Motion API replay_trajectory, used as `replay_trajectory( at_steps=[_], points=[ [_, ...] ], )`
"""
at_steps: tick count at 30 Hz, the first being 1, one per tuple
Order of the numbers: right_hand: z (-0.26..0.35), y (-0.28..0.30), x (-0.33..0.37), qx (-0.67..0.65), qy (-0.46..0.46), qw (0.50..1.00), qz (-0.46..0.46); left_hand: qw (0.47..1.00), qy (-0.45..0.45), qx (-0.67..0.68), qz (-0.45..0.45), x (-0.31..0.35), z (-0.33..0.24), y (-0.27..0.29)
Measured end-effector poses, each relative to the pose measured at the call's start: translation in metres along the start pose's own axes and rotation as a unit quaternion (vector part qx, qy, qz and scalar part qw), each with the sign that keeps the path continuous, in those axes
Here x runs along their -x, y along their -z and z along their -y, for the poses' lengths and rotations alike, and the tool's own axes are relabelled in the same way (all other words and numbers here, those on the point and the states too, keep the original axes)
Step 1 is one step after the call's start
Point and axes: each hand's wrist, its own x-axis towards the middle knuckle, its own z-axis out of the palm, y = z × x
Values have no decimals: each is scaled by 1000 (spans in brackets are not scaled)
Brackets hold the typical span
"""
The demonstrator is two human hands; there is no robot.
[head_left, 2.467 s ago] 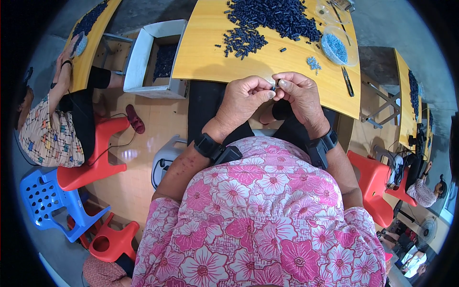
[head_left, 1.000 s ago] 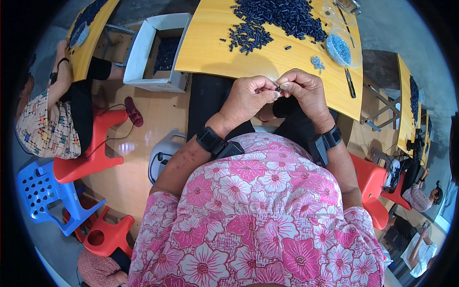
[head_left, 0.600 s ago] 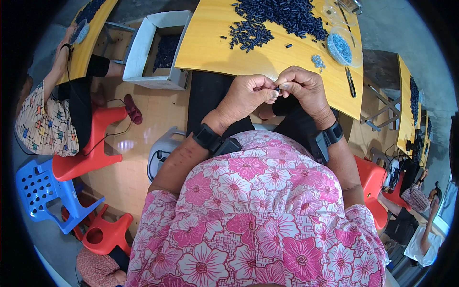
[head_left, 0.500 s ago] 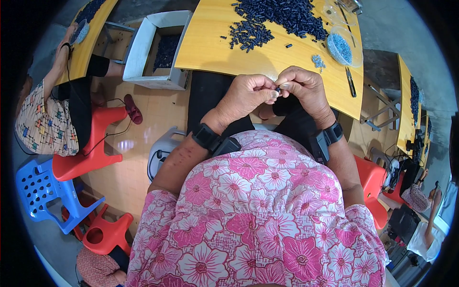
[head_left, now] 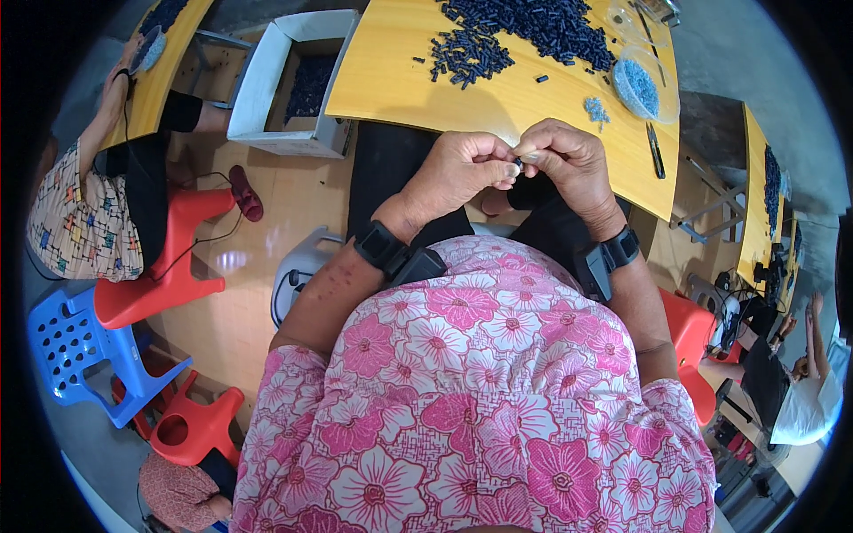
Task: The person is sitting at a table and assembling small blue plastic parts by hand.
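My left hand and my right hand meet just off the near edge of the yellow table. Both are closed, thumbs against fingertips, pinching one small dark piece between them. Fingers cover most of that piece, so its full shape is hidden. Beyond my hands, short dark cylinders lie in a large pile and a smaller heap. A single dark cylinder lies apart. To the right are a little heap of pale blue bits and a clear bowl of similar bits.
A slim dark hand tool lies by the table's right edge. On the floor at left stands a white box holding dark pieces. Red stools and a blue stool stand left. A person sits at another table.
My hands stay pinched together on the small dark piece, with barely any shift. The view has tilted slightly. At far right, a person in a white top has moved.
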Motion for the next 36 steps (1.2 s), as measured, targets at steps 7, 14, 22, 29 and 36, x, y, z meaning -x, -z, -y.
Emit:
replay_trajectory(
  at_steps=[7,14,22,29,36],
  points=[
    [1,0,-1,18,9,1000,19,1000,10,10,11,2,-1,2],
    [0,0,-7,-70,-31,997,-7,1000,2,-11,0,-4,-6,6],
    [-1,-7,-6,-89,-62,993,-45,998,-10,-59,-35,-4,-3,6],
    [1,-6,-6,-71,-81,993,-50,994,-19,-95,-49,-2,-8,3],
    [-1,-7,-5,-74,-84,992,-57,993,-23,-102,-53,-2,-5,3]
  ],
)
